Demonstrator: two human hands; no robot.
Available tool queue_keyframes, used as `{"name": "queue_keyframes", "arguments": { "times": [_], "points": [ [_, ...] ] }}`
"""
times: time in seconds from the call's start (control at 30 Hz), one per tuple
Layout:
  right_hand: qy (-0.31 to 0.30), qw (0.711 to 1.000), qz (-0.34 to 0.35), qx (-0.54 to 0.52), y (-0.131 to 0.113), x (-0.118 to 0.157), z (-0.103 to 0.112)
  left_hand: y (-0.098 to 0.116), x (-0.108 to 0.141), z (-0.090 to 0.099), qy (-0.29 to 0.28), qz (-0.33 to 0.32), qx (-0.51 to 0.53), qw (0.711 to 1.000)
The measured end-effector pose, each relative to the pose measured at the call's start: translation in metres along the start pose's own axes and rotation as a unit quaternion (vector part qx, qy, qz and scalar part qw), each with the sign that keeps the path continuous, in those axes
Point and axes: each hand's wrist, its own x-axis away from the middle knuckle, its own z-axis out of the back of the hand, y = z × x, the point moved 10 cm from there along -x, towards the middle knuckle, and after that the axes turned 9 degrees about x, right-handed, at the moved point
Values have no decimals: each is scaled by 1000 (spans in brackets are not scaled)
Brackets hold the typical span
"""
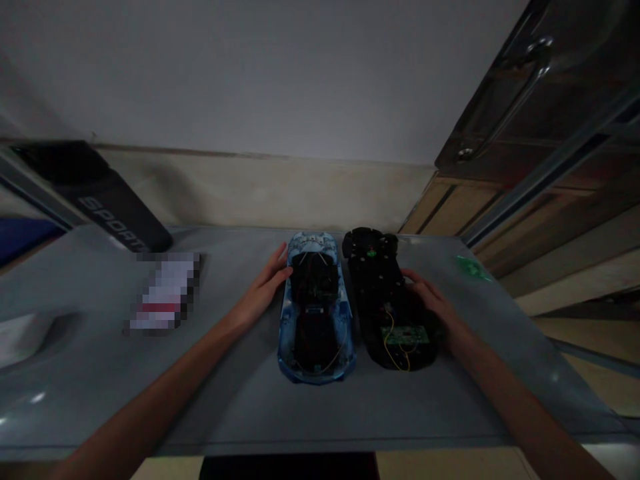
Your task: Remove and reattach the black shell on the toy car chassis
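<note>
A blue toy car body shell lies with its dark hollow inside facing up. My left hand rests against its left side, fingers stretched forward and the thumb at the rim. To the right of the shell is the black toy car chassis, with a green circuit board and a thin yellow wire near its close end. Around the right edge of the chassis is my right hand, its fingers partly hidden in the dark. Shell and chassis lie side by side, almost touching at the front.
Both parts lie on a grey table against a wall. At the left are a pixelated flat item, a dark upright post marked SPORT and a white object. A small green item lies at the right, near metal frame bars.
</note>
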Motion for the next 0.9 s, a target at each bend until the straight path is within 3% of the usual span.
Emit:
{"name": "queue_keyframes", "arguments": {
  "times": [0.27, 0.37, 0.43, 0.5, 0.6, 0.73, 0.83, 0.9],
  "points": [
    [-16, 1000, 14, 5, -8, 4, -6, 12, -6, -10, -7, -41, -35, 999],
    [-16, 1000, 19, -9, -9, 5, -6, 18, -6, -6, 17, -41, -59, 997],
    [-21, 999, 24, -15, -10, 6, -7, 34, -1, -6, 46, -70, -122, 989],
    [-29, 999, 25, -18, -10, 6, -9, 63, 11, -17, 60, -156, -226, 960],
    [-32, 999, 10, -23, -8, 6, -11, 91, 32, -60, 4, -256, -366, 895],
    [-40, 999, 18, -29, -10, 6, -12, 77, 41, -107, -107, -259, -423, 862],
    [-55, 998, 32, -29, -11, 4, -14, 64, 39, -115, -124, -262, -441, 849],
    [-58, 997, 32, -32, -10, 2, -15, 54, 38, -117, -127, -267, -515, 804]
  ]
}}
